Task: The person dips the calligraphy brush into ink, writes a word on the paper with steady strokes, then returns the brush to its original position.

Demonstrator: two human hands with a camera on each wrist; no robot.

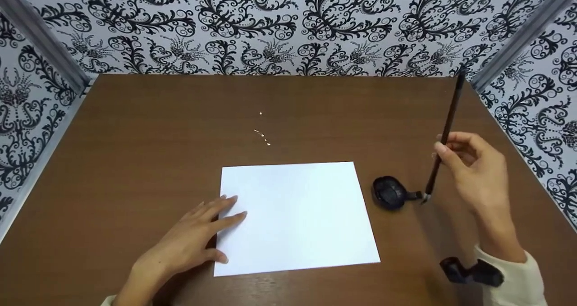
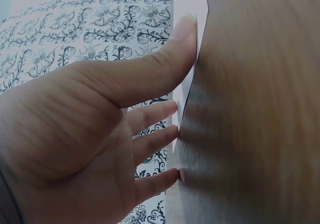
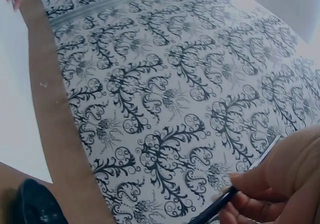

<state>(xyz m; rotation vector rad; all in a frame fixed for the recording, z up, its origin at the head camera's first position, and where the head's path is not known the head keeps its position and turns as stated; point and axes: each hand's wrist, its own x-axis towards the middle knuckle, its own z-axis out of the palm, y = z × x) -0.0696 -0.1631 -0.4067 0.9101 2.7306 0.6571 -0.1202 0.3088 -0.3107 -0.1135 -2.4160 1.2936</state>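
Note:
A white sheet of paper [image 1: 295,220] lies on the brown table. My left hand [image 1: 191,236] rests on its left edge, fingers spread; in the left wrist view the thumb [image 2: 184,29] lies on the sheet. On the right, my right hand [image 1: 482,171] pinches a dark dip pen [image 1: 451,112] between thumb and fingers, metal tip down. That tip is beside the short handle of a small black dish [image 1: 388,193]; whether they touch I cannot tell. The right wrist view shows the pen [image 3: 215,209] in the fingers and part of the dish [image 3: 37,204].
Small pale specks [image 1: 262,135] mark the table [image 1: 148,130] beyond the sheet. Black-and-white patterned wallpaper [image 1: 288,26] stands behind the table and at both sides. A black wrist device [image 1: 471,271] sits at the right sleeve.

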